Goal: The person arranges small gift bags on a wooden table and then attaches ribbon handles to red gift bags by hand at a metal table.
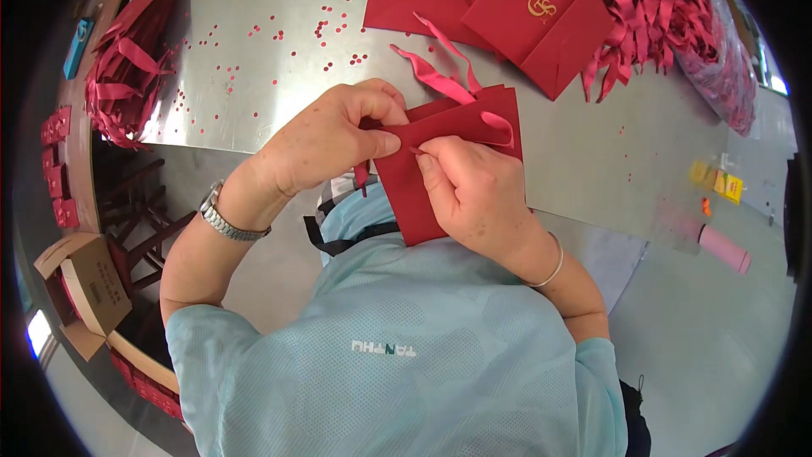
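Observation:
A dark red paper bag (pixel 412 203) is held at the table's front edge, close to my body. My left hand (pixel 338 131) pinches its upper left edge between thumb and fingers. Against the bag's front, my right hand (pixel 474 186) is closed on the tip of a ribbon, with a small dark end showing at the fingertips. Pink ribbon (pixel 436 76) rises in loose strands above the bag, and a ribbon loop (pixel 497 125) lies over its right side. The inside of the bag is mostly hidden.
Flat red bags (pixel 499 0) lie at the back beside a heap of pink ribbons (pixel 647 13) and a plastic bag (pixel 719 76). Finished-looking bags with ribbons (pixel 131 68) stand at the left. A pink bottle (pixel 725 250) is at right, a cardboard box (pixel 95 283) at lower left.

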Available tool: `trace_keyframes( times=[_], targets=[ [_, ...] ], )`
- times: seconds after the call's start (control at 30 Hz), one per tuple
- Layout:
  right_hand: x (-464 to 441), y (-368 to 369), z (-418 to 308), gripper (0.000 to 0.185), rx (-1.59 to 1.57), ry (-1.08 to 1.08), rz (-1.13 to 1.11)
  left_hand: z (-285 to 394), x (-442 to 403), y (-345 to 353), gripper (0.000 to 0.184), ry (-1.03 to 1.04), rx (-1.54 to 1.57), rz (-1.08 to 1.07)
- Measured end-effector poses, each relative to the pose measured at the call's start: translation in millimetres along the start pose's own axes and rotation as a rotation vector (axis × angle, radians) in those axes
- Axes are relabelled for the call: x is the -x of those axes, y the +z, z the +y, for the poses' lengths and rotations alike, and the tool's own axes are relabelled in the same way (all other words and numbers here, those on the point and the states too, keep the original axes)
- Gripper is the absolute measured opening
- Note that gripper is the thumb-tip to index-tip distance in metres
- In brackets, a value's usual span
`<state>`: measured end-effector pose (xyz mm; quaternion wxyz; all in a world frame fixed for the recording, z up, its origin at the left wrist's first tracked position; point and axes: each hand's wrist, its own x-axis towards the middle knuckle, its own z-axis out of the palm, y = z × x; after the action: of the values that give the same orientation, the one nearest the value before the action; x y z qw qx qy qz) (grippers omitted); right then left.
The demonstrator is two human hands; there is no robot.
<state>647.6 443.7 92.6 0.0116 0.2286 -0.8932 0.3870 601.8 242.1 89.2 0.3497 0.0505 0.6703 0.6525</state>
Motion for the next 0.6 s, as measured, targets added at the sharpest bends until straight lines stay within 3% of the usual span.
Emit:
trace_keyframes(
  times=[0.6],
  targets=[
    [-6.5, 9.9, 1.5, 0.008, -0.034, 0.027, 0.016, -1.2, 6.2, -3.3, 0.009, -0.022, -0.033, -0.021]
  ],
)
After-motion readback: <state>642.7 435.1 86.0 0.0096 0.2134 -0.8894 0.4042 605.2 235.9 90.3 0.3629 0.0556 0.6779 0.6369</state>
